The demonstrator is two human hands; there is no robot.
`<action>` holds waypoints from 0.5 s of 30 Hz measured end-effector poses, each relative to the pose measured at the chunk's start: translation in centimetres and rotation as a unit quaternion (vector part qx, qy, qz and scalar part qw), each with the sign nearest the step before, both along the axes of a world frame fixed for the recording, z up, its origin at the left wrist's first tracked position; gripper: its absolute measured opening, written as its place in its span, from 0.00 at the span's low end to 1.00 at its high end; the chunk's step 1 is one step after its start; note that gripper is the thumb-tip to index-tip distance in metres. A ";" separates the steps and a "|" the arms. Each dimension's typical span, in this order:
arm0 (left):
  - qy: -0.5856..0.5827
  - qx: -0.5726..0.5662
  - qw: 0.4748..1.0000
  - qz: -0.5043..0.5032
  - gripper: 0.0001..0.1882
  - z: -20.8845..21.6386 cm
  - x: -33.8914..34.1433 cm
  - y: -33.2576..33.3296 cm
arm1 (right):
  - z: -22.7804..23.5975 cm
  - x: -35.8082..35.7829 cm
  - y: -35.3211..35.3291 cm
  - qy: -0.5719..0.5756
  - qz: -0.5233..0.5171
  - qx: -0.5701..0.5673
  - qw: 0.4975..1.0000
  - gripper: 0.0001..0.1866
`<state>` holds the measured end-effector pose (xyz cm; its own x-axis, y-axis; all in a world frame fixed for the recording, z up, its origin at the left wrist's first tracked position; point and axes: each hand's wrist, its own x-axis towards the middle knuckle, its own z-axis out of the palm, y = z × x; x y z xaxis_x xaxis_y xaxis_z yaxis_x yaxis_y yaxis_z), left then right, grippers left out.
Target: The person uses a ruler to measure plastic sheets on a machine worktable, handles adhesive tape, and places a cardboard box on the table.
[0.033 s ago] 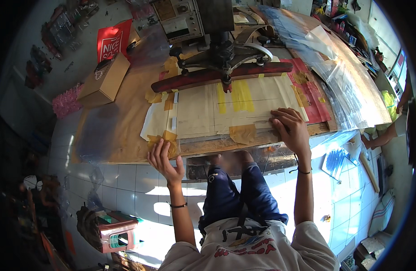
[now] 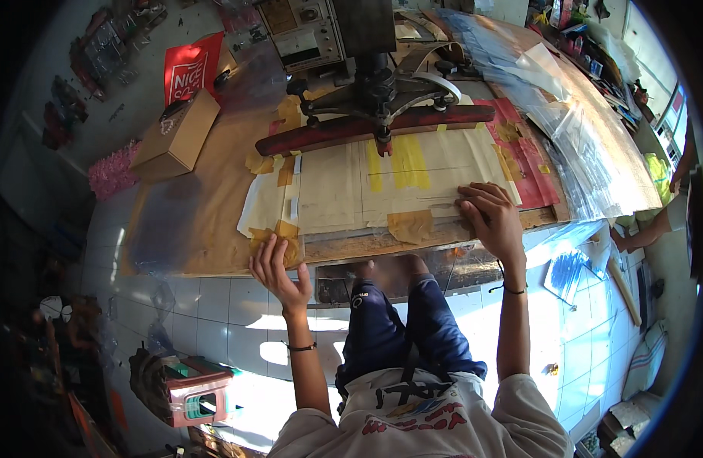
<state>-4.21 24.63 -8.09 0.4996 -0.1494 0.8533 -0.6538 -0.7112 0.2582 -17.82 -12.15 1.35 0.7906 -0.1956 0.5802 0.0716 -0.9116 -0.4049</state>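
My left hand (image 2: 280, 269) rests at the front edge of the worktable, fingers stretched out over brown tape at the near left corner of a taped cream sheet (image 2: 332, 187). On the right end of that sheet lies my right hand (image 2: 492, 217), palm down with its fingers slightly bent and holding nothing. Yellow strips (image 2: 409, 166) and brown tape patches cross the sheet. Above its far edge hangs a long dark red bar (image 2: 321, 136), fixed to a dark metal press head (image 2: 382, 99). Whether the bar touches the sheet I cannot tell.
An open cardboard box (image 2: 182, 136) and a red bag (image 2: 190, 70) stand at the left of the table. Clear plastic sheets (image 2: 584, 156) are piled on the right. A machine with dials (image 2: 302, 34) sits behind. Below left is a stool (image 2: 203, 397); another person's hand (image 2: 630, 238) shows far right.
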 end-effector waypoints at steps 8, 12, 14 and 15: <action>0.001 0.002 1.000 0.003 0.25 0.0 0.0 0.0 | 0.1 0.0 0.1 -0.002 0.001 -0.002 1.000 0.11; 0.002 0.003 1.000 0.004 0.25 0.2 -0.1 0.0 | 0.0 0.0 0.1 -0.003 0.000 -0.005 1.000 0.11; 0.004 0.005 1.000 0.003 0.25 0.3 -0.1 -0.1 | 0.1 0.0 0.0 -0.004 0.000 -0.008 1.000 0.11; 0.006 0.005 1.000 0.002 0.25 0.2 -0.1 -0.1 | 0.0 0.0 0.1 -0.004 0.001 -0.008 1.000 0.11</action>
